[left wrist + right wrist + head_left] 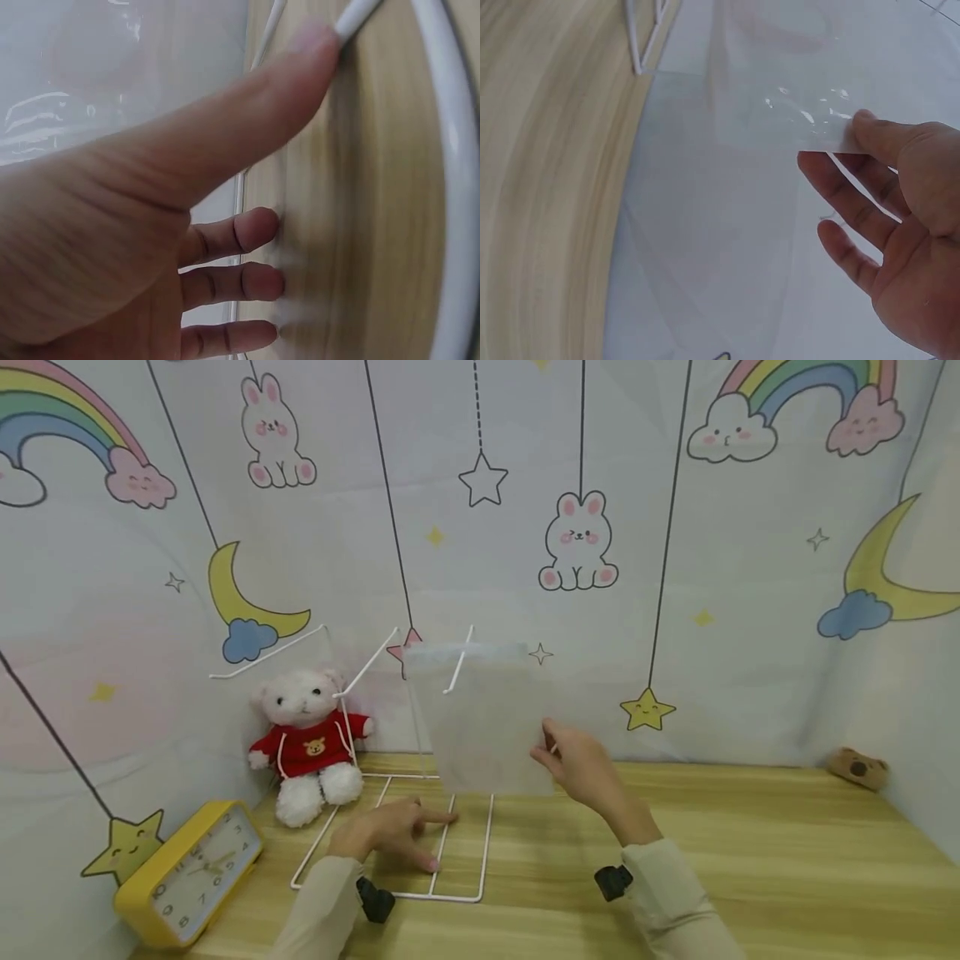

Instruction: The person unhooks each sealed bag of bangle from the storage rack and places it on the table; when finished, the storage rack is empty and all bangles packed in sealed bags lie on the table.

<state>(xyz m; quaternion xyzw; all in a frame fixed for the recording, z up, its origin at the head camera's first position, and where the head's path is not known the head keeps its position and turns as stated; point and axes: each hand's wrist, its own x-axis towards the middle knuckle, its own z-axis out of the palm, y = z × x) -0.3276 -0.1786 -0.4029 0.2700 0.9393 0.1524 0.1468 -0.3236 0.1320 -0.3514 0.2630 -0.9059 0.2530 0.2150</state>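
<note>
A translucent plastic bag point(480, 735) hangs at the white wire rack point(486, 852), near an upper prong. In the head view, my right hand point(581, 768) pinches the bag's right edge between thumb and fingers. The right wrist view shows that same hand point(922, 217) with the thumb against the clear film point(802, 112) and the other fingers loosely bent. Low over the rack's base is my left hand point(393, 835), its thumb and index finger stretched out to a base wire. Up close, the left thumb point(255, 112) touches a white wire point(356, 19); the other fingers are extended near the wooden tabletop.
A white teddy bear point(311, 752) in a red sweater sits behind the rack at the left. The yellow alarm clock point(198, 868) stands at the front left. A small brown plush point(858, 768) lies at the far right of the wooden table point(750, 860). Behind hangs a printed cloth point(480, 568).
</note>
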